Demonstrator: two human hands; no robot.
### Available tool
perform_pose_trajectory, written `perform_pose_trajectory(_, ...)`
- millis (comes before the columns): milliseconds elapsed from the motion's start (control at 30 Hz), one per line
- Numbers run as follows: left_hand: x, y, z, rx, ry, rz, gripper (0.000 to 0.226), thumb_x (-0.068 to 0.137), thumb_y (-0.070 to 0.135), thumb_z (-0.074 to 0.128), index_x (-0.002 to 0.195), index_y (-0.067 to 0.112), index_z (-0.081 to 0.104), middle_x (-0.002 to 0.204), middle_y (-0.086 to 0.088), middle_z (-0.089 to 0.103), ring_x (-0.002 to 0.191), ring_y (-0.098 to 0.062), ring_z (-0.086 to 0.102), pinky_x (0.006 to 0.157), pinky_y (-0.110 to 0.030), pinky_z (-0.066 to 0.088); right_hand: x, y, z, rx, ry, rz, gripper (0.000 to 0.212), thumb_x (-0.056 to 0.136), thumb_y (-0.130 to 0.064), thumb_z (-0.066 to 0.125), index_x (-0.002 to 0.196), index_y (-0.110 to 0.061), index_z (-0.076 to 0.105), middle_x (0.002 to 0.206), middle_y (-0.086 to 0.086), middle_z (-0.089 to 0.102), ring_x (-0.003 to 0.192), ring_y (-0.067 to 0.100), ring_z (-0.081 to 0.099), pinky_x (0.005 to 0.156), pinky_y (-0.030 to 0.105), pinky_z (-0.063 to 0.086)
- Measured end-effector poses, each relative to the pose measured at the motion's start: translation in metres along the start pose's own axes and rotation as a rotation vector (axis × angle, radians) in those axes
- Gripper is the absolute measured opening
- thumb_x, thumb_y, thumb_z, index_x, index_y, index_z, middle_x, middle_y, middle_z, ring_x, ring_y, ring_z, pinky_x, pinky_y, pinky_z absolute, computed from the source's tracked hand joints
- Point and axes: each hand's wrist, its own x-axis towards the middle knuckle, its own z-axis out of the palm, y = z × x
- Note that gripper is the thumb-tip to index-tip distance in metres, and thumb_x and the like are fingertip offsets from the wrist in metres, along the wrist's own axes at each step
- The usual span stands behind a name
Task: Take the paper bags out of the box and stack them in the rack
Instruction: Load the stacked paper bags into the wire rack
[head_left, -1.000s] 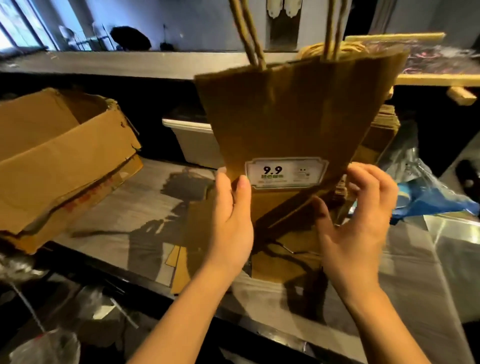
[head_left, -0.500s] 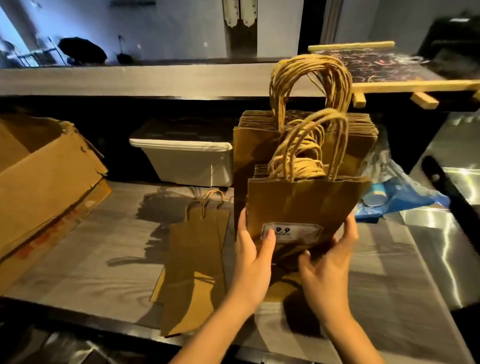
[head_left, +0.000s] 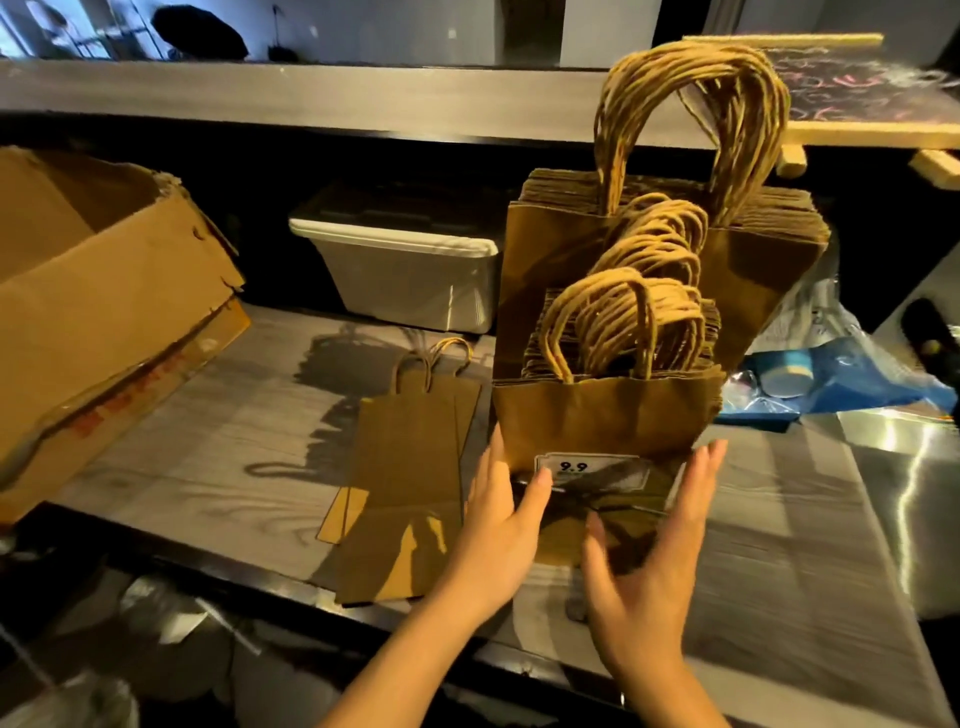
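Observation:
A front stack of small brown paper bags (head_left: 608, 415) with twisted handles stands upright in the rack, behind a white "9.9" label (head_left: 589, 470). Taller paper bags (head_left: 753, 270) stand behind it. My left hand (head_left: 498, 514) lies with straight fingers against the stack's lower left side, thumb at the label. My right hand (head_left: 649, 561) is spread with straight fingers at the lower right, slightly blurred and holding nothing. Two flat paper bags (head_left: 410, 478) lie on the counter to the left. The open cardboard box (head_left: 104, 291) sits at far left.
A white plastic tub (head_left: 410, 270) stands behind the flat bags under a shelf. Blue plastic packaging (head_left: 831, 374) lies to the right of the rack on the metal counter (head_left: 883, 493). A wood-framed board (head_left: 857, 88) rests on the upper shelf.
A second ago a bag was held up close to the camera; it went down onto the front of the stack. Both hands slid to the stack's base, and the right hand has loosened.

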Motion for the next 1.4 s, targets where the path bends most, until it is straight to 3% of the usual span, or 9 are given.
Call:
perform_pose_trajectory(167, -0.008, 0.012, -0.013, -0.087, -0.026, 0.096, 0.048, 0.099, 0.037, 0.035, 0.145, 0.028, 0.028, 0.145, 0.018, 0.035, 0.131, 0.007, 0.029, 0.111, -0.019, 0.024, 0.004, -0.004, 0.007, 0.003, -0.005, -0.048, 0.089, 0.082, -0.019, 0.054, 0.15, -0.032, -0.001, 0.159, -0.009, -0.006, 0.148, 0.023, 0.0, 0.12, 0.034, 0.007)
perform_pose_trajectory(267, -0.007, 0.024, -0.015, -0.024, -0.026, 0.193, 0.048, 0.1, 0.031, 0.036, 0.145, 0.015, 0.028, 0.146, 0.005, 0.036, 0.134, -0.006, 0.033, 0.112, -0.024, 0.029, 0.013, -0.007, 0.01, 0.026, 0.023, 0.066, 0.089, 0.081, -0.03, 0.055, 0.149, -0.039, -0.002, 0.16, -0.003, -0.004, 0.148, 0.023, 0.002, 0.12, 0.041, 0.007)
perform_pose_trajectory(367, -0.001, 0.03, -0.016, 0.01, -0.067, 0.242, 0.057, 0.097, 0.04, 0.038, 0.148, 0.021, 0.018, 0.148, 0.002, 0.035, 0.13, -0.003, 0.038, 0.11, -0.031, 0.035, 0.018, -0.012, 0.012, 0.046, 0.065, 0.114, 0.09, 0.079, -0.031, 0.057, 0.149, -0.039, 0.0, 0.159, 0.006, 0.004, 0.147, 0.024, 0.006, 0.116, 0.055, 0.013)
perform_pose_trajectory(533, 0.005, 0.017, -0.014, 0.082, -0.095, 0.222, 0.069, 0.096, 0.046, 0.039, 0.146, 0.044, -0.008, 0.156, 0.014, 0.015, 0.141, -0.004, 0.019, 0.117, -0.035, 0.021, 0.006, -0.008, 0.017, -0.003, 0.089, 0.211, 0.089, 0.078, -0.035, 0.054, 0.148, -0.043, 0.001, 0.158, -0.007, 0.009, 0.146, 0.014, 0.009, 0.117, 0.048, 0.017)
perform_pose_trajectory(700, 0.007, -0.005, -0.011, 0.138, -0.112, 0.142, 0.073, 0.093, 0.051, 0.041, 0.145, 0.046, -0.01, 0.157, 0.016, 0.007, 0.144, -0.009, 0.01, 0.118, -0.045, 0.018, -0.012, -0.005, 0.012, 0.017, 0.041, 0.26, 0.098, 0.077, -0.017, 0.06, 0.147, -0.045, -0.002, 0.16, 0.0, 0.004, 0.147, 0.014, 0.005, 0.118, 0.051, 0.015)
perform_pose_trajectory(900, -0.001, -0.021, -0.02, 0.144, -0.091, -0.029, 0.073, 0.096, 0.044, 0.041, 0.146, 0.04, -0.012, 0.157, 0.015, -0.005, 0.145, -0.011, 0.001, 0.118, -0.04, 0.01, -0.029, -0.019, 0.006, 0.119, -0.171, 0.037, 0.082, 0.079, -0.014, 0.053, 0.149, -0.035, 0.015, 0.157, -0.012, 0.018, 0.145, 0.014, 0.02, 0.116, 0.023, 0.019)
perform_pose_trajectory(1100, -0.006, -0.049, -0.047, 0.237, 0.071, -0.248, 0.067, 0.097, 0.043, 0.041, 0.151, 0.027, 0.004, 0.159, -0.003, 0.004, 0.145, -0.021, 0.007, 0.114, -0.038, 0.016, -0.031, -0.022, 0.023, 0.31, -0.597, 0.357, 0.068, 0.089, -0.006, 0.058, 0.133, -0.052, 0.035, 0.133, -0.028, 0.05, 0.125, -0.007, 0.045, 0.103, 0.013, 0.035)
perform_pose_trajectory(1200, -0.006, -0.064, -0.065, 0.262, 0.153, -0.329, 0.067, 0.096, 0.041, 0.044, 0.151, 0.024, 0.009, 0.157, -0.011, 0.012, 0.144, -0.025, 0.012, 0.114, -0.039, 0.017, -0.036, -0.016, 0.046, 0.285, -0.9, 0.535, 0.069, 0.088, -0.009, 0.063, 0.137, -0.044, 0.027, 0.141, -0.023, 0.037, 0.131, -0.005, 0.035, 0.113, 0.023, 0.029)
perform_pose_trajectory(1400, 0.004, -0.089, -0.097, 0.338, 0.205, -0.51, 0.075, 0.093, 0.041, 0.049, 0.151, 0.019, 0.007, 0.153, -0.015, 0.02, 0.14, -0.033, 0.021, 0.113, -0.043, 0.024, -0.034, -0.012, 0.088, 0.355, -0.943, 0.949, 0.081, 0.075, -0.022, 0.072, 0.141, -0.024, 0.026, 0.137, -0.003, 0.047, 0.121, 0.014, 0.048, 0.109, 0.038, 0.036)
